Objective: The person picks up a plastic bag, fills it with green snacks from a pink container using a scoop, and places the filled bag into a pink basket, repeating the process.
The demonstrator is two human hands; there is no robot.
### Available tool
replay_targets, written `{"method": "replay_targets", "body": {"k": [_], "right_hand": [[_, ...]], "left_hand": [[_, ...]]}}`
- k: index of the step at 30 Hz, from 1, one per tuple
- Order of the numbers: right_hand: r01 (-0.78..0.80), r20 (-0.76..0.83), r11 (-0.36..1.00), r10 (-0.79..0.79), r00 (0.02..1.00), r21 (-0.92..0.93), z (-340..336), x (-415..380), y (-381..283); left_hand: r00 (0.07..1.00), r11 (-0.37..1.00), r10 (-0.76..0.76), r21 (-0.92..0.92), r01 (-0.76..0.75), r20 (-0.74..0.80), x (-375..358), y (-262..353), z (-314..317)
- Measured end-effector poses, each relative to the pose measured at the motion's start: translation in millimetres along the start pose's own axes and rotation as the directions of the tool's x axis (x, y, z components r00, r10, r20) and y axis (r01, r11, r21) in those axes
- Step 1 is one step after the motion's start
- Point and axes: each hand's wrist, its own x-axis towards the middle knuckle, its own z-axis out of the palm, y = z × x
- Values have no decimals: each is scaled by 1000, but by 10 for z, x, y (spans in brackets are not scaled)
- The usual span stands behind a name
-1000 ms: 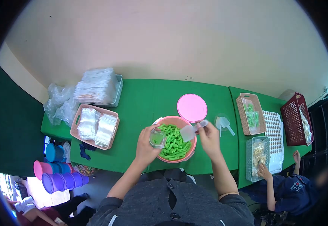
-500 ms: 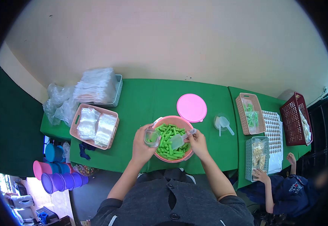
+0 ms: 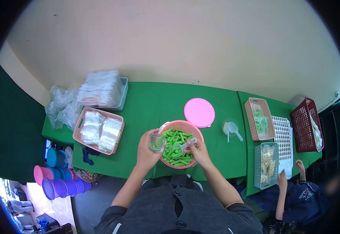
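Note:
A pink tub full of short green stick-shaped pieces stands on the green cloth in front of me. At its left rim my left hand grips a small clear square cup. My right hand is closed round the handle of a translucent scoop, whose bowl dips among the green pieces. Part of the scoop's bowl is hard to make out against them. Behind the tub lies a round pink lid.
At left, a basket holds clear bags, with stacked plastic sheets behind. To the right are a small container with a white scoop, baskets of bagged food, a sticker sheet, a maroon basket and a co-worker's hands.
My right hand has moved slightly left and down, pushing the scoop deeper into the green pieces. My left hand stays put with the cup. The co-worker's hand has left the grey basket.

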Motion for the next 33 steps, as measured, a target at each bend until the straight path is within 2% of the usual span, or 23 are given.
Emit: {"method": "replay_targets", "body": {"k": [12, 20, 26, 30, 33], "right_hand": [[-32, 25, 998, 31, 999, 45, -15, 0, -12], [-92, -7, 982, 95, 995, 166, -129, 15, -121], [-76, -45, 955, 92, 995, 285, -198, -19, -200], [-67, -44, 960, 82, 996, 273, -255, -11, -159], [-61, -45, 955, 78, 996, 292, -245, -26, -164]], "left_hand": [[1000, 1000, -21, -15, 21, 0, -11, -2, -20], [1000, 1000, -25, -18, 25, -5, -11, -25, -7], [999, 999, -39, -29, 39, -4, -16, -43, -4], [999, 998, -44, -43, 44, 14, -17, -43, 21], [994, 990, -101, -97, 103, 32, -15, -22, 30]]}}
